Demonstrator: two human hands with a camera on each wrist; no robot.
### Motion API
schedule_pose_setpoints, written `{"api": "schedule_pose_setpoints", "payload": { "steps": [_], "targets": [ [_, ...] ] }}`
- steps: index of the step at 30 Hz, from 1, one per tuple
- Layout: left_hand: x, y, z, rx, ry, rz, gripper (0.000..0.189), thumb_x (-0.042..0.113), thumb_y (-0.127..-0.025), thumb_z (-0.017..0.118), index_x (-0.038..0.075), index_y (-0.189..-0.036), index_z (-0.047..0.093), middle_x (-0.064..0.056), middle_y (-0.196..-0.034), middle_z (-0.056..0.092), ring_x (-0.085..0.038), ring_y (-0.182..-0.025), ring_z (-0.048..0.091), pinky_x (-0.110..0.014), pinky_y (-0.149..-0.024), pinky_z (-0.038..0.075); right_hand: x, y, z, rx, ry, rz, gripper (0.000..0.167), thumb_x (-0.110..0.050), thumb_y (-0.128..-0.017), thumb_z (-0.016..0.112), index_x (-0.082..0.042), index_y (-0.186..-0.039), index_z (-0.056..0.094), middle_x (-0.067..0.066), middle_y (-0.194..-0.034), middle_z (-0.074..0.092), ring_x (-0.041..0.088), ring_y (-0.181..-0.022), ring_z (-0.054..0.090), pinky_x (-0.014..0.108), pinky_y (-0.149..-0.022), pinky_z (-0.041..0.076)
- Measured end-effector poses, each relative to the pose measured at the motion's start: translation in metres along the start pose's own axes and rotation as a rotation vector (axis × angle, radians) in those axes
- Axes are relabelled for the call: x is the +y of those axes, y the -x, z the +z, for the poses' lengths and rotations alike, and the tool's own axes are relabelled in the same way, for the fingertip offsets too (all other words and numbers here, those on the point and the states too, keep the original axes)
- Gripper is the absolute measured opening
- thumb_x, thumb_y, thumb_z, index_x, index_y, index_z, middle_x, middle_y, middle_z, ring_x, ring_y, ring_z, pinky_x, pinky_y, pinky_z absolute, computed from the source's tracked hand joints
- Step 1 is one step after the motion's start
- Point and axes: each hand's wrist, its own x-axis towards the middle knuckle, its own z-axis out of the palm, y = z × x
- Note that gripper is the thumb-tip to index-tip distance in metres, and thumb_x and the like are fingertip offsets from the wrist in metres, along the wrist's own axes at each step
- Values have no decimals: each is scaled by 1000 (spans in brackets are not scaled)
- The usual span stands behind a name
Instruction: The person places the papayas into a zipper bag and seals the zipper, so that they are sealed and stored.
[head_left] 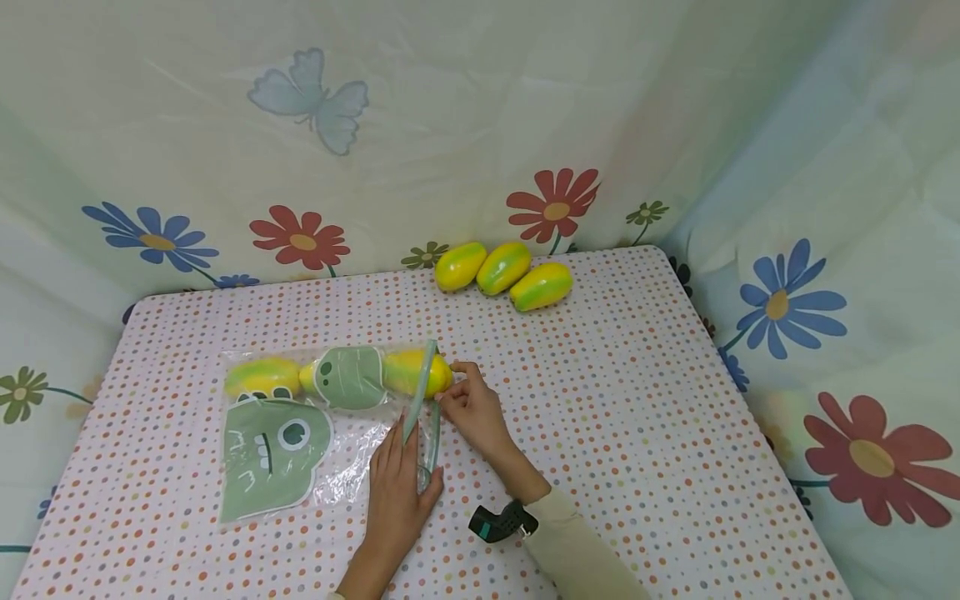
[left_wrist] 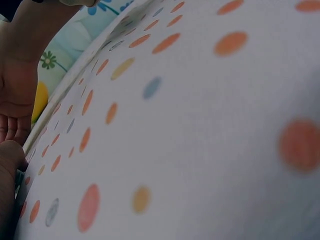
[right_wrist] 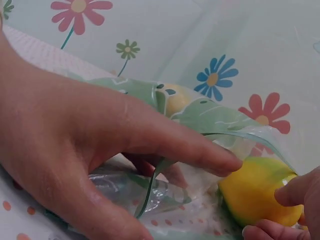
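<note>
A clear plastic bag (head_left: 348, 467) with green cartoon-animal prints lies on its side on the table, its green-edged mouth facing right. Inside, yellow-green papayas (head_left: 262, 377) form a row along the far side. Another papaya (head_left: 442, 377) sits at the mouth, partly behind the green strip (head_left: 422, 387). My right hand (head_left: 480, 417) holds this papaya's outer end between thumb and fingers. My left hand (head_left: 396, 492) is at the bag's mouth, its fingers extended by the rim. In the right wrist view the left index fingertip (right_wrist: 232, 165) reaches the papaya's side.
Three loose papayas (head_left: 504, 268) lie together at the table's back edge. A dotted cloth (head_left: 637, 417) covers the table. Flowered curtains (head_left: 420, 125) hang behind and beside it. A black band (head_left: 504, 522) is around the right wrist.
</note>
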Motion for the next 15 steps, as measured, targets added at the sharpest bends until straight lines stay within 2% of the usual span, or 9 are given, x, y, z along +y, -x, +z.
{"api": "schedule_pose_setpoints", "payload": {
  "steps": [3, 5, 8, 11, 13, 15],
  "targets": [
    [0, 0, 0, -7, 3, -9, 86, 19, -75, 81, -3, -147, 39, -21, -155, 35, -40, -135, 40, -52, -106, 32, 0, 2, 0, 15, 63, -64, 40, -16, -89, 67, -3, -124, 52, 7, -84, 68, 9, -65, 61, 22, -56, 50],
    [0, 0, -1, -6, 4, -13, 86, 19, -75, 81, -2, -147, 38, -21, -155, 35, -40, -135, 40, -52, -105, 32, -1, 4, 1, 40, 108, -102, 33, -20, -89, 70, -4, -114, 57, 9, -86, 66, 12, -70, 62, 23, -61, 52],
    [0, -1, 0, -4, 3, -15, 88, 19, -75, 81, -1, -148, 37, -22, -154, 36, -40, -135, 40, -52, -105, 33, -2, 5, 2, 74, 150, -132, 20, -21, -87, 72, -7, -96, 61, 9, -89, 62, 17, -78, 63, 25, -67, 53],
    [0, 0, 0, 0, -1, -10, 91, 20, -74, 81, 0, -150, 35, -23, -153, 37, -40, -135, 41, -52, -105, 33, 0, 6, 4, 71, 161, -151, 18, -19, -87, 74, -8, -83, 61, 8, -88, 61, 17, -80, 63, 23, -68, 53],
    [1, 0, 0, 1, 0, -6, 91, 19, -74, 81, 0, -150, 35, -23, -154, 36, -39, -135, 41, -52, -106, 33, 1, 7, 5, 57, 143, -156, 18, -17, -86, 74, -7, -82, 60, 7, -85, 65, 15, -77, 66, 21, -65, 53],
    [2, 0, -1, -1, 6, -6, 90, 19, -75, 80, -1, -150, 34, -23, -154, 35, -39, -136, 40, -51, -106, 33, 2, 8, 5, 48, 129, -158, 16, -17, -86, 74, -7, -87, 61, 7, -86, 69, 14, -73, 67, 20, -61, 52]
  ]
}}
